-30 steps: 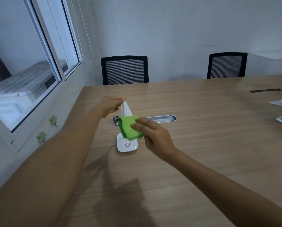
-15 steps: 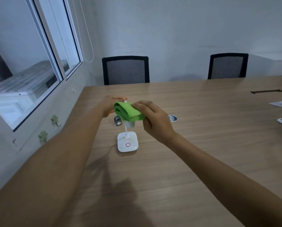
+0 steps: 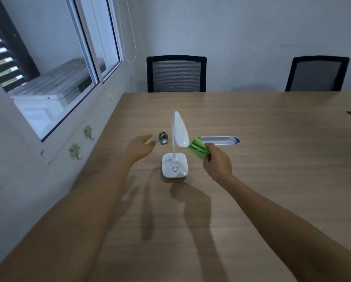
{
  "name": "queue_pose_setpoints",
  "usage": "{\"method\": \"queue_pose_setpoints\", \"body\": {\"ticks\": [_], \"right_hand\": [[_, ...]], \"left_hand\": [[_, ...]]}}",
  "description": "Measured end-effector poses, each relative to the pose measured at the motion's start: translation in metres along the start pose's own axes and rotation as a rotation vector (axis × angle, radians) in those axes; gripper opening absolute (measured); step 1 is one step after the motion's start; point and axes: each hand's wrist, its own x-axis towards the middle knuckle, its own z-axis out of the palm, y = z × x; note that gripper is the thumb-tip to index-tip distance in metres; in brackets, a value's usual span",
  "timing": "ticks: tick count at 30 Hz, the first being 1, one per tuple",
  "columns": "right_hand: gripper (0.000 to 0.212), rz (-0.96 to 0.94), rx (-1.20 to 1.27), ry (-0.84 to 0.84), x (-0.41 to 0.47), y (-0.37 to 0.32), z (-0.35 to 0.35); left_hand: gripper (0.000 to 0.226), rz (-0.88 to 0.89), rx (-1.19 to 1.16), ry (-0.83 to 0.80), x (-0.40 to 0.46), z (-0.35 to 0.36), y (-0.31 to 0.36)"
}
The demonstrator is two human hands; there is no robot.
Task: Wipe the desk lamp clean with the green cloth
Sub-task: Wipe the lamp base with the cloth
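Both hands have left the desk lamp — head upright, tip toward chairs.

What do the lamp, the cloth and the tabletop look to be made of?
Desk lamp: probably glossy white plastic, with soft highlights. Green cloth: soft fabric, maybe microfibre, bunched in folds. Table: matte wood-look surface with visible grain, likely laminate.

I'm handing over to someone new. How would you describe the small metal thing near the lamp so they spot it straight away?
On the wooden table, find the white lamp standing near the window side. Just left of its neck, beyond the open left hand, sits a small metal object. It is the only shiny grey, stubby item there; the long grey tray lies on the lamp's other side.
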Motion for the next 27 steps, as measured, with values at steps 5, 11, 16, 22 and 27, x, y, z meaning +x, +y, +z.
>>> {"method": "queue_pose_setpoints", "body": {"ticks": [5,11,16,22,27], "right_hand": [[0.046,0.017,-0.096,-0.043,0.007,0.004,0.038],[0.041,-0.001,-0.217,-0.057,0.033,-0.004,0.076],[0.035,-0.216,-0.357,-0.147,0.037,0.008,0.096],[0.037,-0.567,-0.384,-0.173,-0.01,0.025,0.095],[0.037,-0.723,-0.302,-0.026,-0.027,0.019,0.081]], "left_hand": [[0.065,-0.17,0.305,-0.198,-0.02,0.039,-0.105],[0.062,-0.223,0.544,-0.093,-0.07,0.066,-0.18],[0.061,-0.238,0.521,0.012,-0.071,0.078,-0.19],[0.06,-0.187,0.576,0.137,-0.074,0.08,-0.188],[0.063,-0.189,0.571,0.159,-0.074,0.081,-0.189]]}}
